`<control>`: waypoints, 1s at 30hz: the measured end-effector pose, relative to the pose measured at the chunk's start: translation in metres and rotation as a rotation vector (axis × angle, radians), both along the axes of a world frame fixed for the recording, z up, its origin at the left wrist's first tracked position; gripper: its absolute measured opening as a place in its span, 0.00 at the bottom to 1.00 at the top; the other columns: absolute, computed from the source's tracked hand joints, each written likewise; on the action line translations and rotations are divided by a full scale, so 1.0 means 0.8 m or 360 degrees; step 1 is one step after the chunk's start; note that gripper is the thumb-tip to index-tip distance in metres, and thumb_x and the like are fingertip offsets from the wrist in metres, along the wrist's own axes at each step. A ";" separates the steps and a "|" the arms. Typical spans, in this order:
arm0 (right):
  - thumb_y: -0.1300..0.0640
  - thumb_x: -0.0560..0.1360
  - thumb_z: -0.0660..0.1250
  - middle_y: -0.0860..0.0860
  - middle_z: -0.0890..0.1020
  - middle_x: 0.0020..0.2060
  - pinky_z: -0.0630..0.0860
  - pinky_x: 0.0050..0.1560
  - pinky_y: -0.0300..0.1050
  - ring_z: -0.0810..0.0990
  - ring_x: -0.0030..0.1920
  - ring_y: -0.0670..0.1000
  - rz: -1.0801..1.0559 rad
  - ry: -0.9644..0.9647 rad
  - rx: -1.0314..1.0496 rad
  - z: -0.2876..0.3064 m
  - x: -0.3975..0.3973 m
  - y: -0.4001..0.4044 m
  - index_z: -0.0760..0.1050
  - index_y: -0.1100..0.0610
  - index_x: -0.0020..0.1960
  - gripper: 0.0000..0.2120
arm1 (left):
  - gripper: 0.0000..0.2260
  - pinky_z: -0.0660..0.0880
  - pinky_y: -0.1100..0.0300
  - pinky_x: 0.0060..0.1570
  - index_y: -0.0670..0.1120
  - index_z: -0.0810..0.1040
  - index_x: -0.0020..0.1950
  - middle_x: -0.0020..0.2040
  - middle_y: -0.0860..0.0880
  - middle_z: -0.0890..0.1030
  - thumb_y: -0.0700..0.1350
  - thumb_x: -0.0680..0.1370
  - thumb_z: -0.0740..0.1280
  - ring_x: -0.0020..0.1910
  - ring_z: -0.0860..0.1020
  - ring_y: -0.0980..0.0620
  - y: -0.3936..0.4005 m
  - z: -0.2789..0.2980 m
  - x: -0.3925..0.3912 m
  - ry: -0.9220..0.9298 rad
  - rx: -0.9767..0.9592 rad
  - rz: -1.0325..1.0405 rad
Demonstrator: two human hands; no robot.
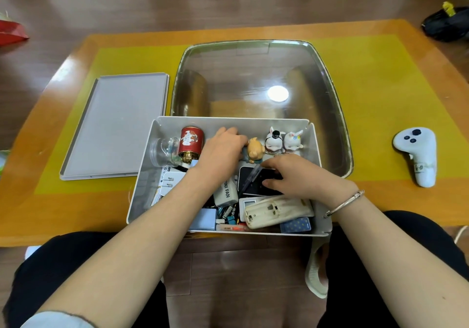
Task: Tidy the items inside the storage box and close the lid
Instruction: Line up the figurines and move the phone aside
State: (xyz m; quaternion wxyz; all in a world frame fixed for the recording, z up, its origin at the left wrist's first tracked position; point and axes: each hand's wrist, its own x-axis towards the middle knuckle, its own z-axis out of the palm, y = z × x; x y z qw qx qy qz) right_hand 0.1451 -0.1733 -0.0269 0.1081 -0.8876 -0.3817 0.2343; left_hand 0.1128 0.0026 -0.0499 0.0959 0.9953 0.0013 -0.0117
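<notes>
A grey storage box [146, 183] stands open at the table's near edge, its clear lid [253, 78] swung up and back. Inside, my left hand [223, 150] curls its fingers round an orange pig figurine [255, 148] by the back wall. My right hand [297, 175] lies with spread fingers on a black device [250, 180] and touches a pen [250, 179] lying across it. Two white rabbit figurines [284, 141] stand at the back right. A red tin [191, 141] and a clear jar [163, 151] lie at the back left. A yellowed remote [276, 211] lies at the front.
A flat grey tray [114, 127] lies left of the box on the yellow mat [380, 78]. A white controller [418, 155] rests at the right. A black bag [446, 24] sits at the far right corner. A mini fan box [225, 193], chargers and small clutter fill the box's front.
</notes>
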 end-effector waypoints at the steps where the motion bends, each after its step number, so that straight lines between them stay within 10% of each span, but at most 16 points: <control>1: 0.51 0.75 0.65 0.54 0.81 0.53 0.71 0.50 0.44 0.77 0.55 0.54 -0.0004 -0.0003 0.0000 0.000 0.001 -0.001 0.73 0.53 0.64 0.18 | 0.14 0.73 0.51 0.42 0.46 0.77 0.59 0.53 0.46 0.74 0.39 0.74 0.68 0.52 0.71 0.46 -0.001 0.000 0.000 0.0001 0.0004 0.0000; 30: 0.37 0.75 0.57 0.56 0.75 0.53 0.71 0.54 0.49 0.72 0.57 0.55 -0.0201 -0.0072 -0.0167 -0.015 -0.025 -0.009 0.70 0.58 0.56 0.25 | 0.09 0.76 0.47 0.46 0.44 0.76 0.58 0.54 0.46 0.75 0.42 0.78 0.63 0.53 0.71 0.46 0.005 0.015 -0.013 -0.0124 -0.0049 -0.0024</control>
